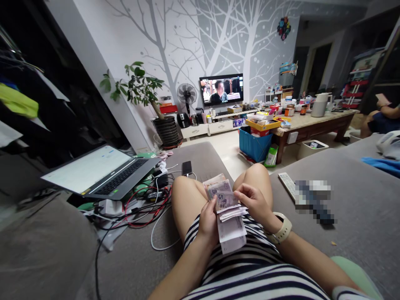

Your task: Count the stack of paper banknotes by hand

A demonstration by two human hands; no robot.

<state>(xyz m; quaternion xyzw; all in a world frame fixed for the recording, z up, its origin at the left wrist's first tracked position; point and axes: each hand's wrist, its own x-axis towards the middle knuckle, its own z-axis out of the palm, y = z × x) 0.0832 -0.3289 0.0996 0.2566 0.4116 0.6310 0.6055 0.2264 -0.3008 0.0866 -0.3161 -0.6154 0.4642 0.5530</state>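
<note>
Above my lap, my left hand is closed around a bundle of banknotes, its thumb lying on the top one. The uppermost purple note shows the figure 5. Several notes are folded over, and their lower ends hang down towards the striped clothing. My right hand, with a pale watch strap on the wrist, pinches the right edge of the top note between thumb and fingers. More notes of a pinkish tint stick out beyond the far end of the bundle, between my knees.
An open laptop stands on the sofa at left, with tangled cables beside it. A phone lies past my left knee. A remote control rests at right. A cluttered coffee table and a blue bin stand ahead; another person sits far right.
</note>
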